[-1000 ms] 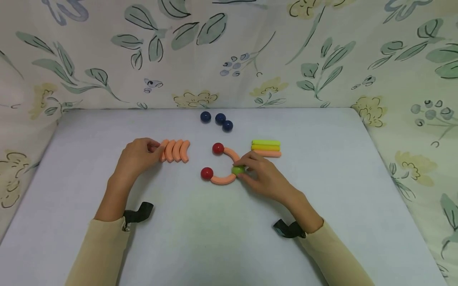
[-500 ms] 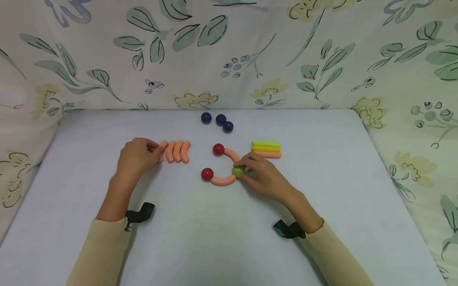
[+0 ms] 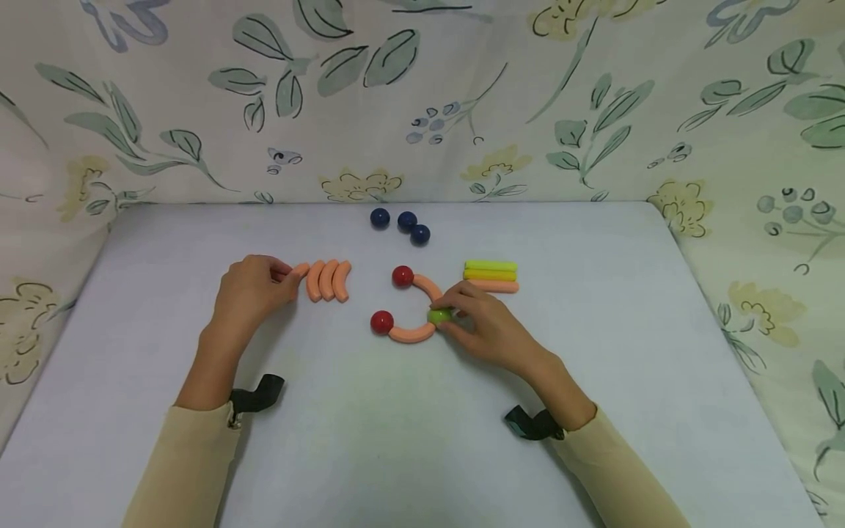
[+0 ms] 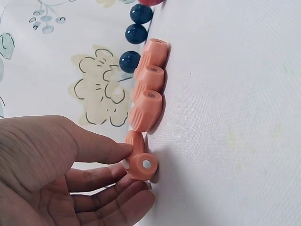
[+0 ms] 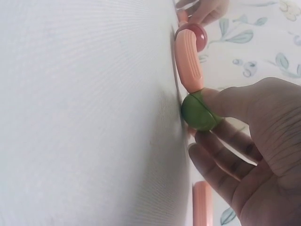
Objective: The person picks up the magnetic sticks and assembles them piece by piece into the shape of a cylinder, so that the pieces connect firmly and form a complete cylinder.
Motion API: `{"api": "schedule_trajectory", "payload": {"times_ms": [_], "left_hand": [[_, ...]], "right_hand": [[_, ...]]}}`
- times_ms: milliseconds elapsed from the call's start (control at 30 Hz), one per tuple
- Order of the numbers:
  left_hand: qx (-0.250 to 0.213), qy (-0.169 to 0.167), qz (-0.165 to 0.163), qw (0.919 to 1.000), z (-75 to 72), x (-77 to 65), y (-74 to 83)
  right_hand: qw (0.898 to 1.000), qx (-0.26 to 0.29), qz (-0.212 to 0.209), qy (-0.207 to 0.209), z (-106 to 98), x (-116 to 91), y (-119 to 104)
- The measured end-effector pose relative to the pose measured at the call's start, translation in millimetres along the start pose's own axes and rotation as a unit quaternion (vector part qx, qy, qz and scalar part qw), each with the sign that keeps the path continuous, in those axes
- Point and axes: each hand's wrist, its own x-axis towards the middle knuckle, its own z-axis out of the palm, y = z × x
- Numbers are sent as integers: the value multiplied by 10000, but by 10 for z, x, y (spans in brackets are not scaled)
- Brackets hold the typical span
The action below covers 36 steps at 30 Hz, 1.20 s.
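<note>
Orange and curved, a toy piece sits pinched between the thumb and fingers of a person's left hand, just beside a row of three matching pieces on a white tabletop; a pale disc shows on its end in the left wrist view. The right hand grips a green ball between thumb and fingers, at the right of an open loop. From the ball, a lower curved piece runs to one red ball, touching both; an upper curved piece meets a second red ball, its other end partly hidden by the fingers. Three dark blue balls lie near the far edge, while lime, yellow and orange sticks lie side by side beyond the right hand, before a floral cloth
</note>
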Motion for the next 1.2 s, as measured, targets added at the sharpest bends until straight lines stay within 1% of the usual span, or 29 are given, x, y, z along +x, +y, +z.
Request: {"api": "schedule_trajectory", "payload": {"times_ms": [167,400,700,833,1000,1200], "left_hand": [[-74,-59,63,9999,-13,1,-18],[-98,-203,-8,9997,-49,7,-23],[-86,-163,-12,9998,-54,8,-19],[-72,-189,48,9998,-59,11,-22],[-119,-146,170,9997,-67,-3,-19],[-194,-155,120,9996,-85,-12,-21]], "right_hand": [[10000,-52,-29,15,6,1,7],[10000,-52,-46,25,6,2,7],[10000,-30,-47,41,10,0,19],[10000,-9,-34,28,11,0,25],[10000,10,-19,13,9,0,26],[10000,40,-27,8,4,1,23]]}}
